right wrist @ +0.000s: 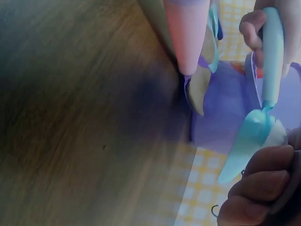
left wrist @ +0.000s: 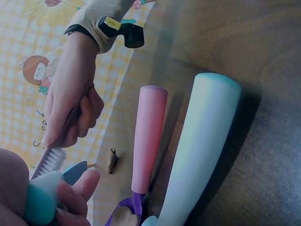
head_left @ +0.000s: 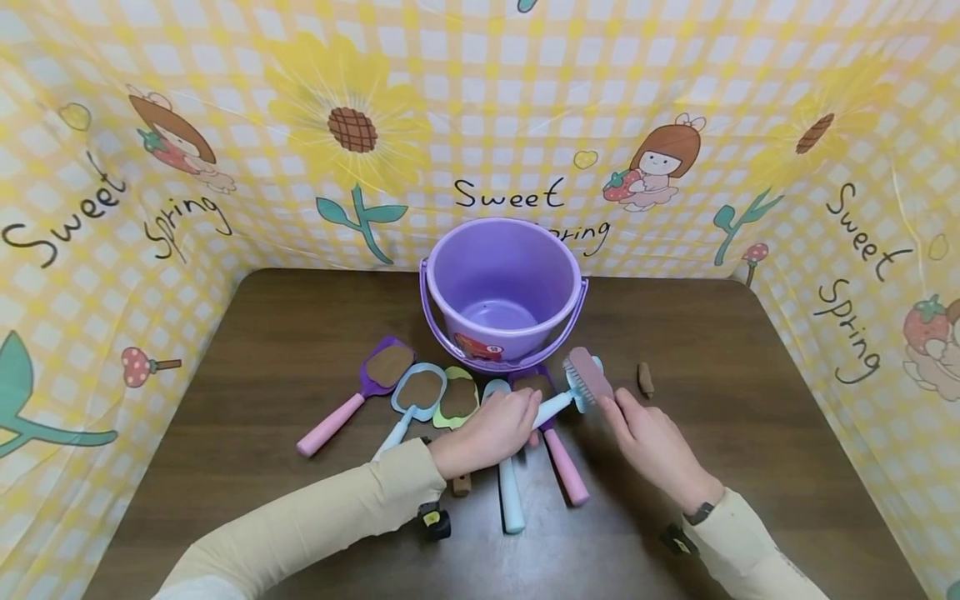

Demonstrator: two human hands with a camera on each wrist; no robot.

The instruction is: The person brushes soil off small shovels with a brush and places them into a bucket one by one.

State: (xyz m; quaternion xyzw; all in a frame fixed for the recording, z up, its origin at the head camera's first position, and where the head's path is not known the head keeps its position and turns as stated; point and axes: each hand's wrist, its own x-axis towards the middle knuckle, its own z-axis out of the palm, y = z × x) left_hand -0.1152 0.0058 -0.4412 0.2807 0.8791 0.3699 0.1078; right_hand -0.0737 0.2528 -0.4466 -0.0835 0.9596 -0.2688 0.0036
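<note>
My left hand [head_left: 498, 429] grips the light blue handle [right wrist: 273, 56] of a toy shovel. Its turquoise head [right wrist: 249, 141] stands up in front of the bucket. In my right hand [head_left: 656, 446] is a scrubbing brush [head_left: 591, 373] with a dusty pink back and pale bristles. The bristles [left wrist: 51, 161] lie right against the shovel head, which the brush partly covers in the head view. Below my left hand lie a shovel with a light blue handle [head_left: 512, 500] and a purple one with a pink handle [head_left: 566, 471].
A purple bucket [head_left: 525, 340] stands upright at the back. Left of my hands lie a purple shovel with a pink handle [head_left: 330, 425], a light blue shovel [head_left: 396, 435] and a green one [head_left: 452, 422], with brown patches on their heads. A small brown piece [head_left: 645, 379] lies at right.
</note>
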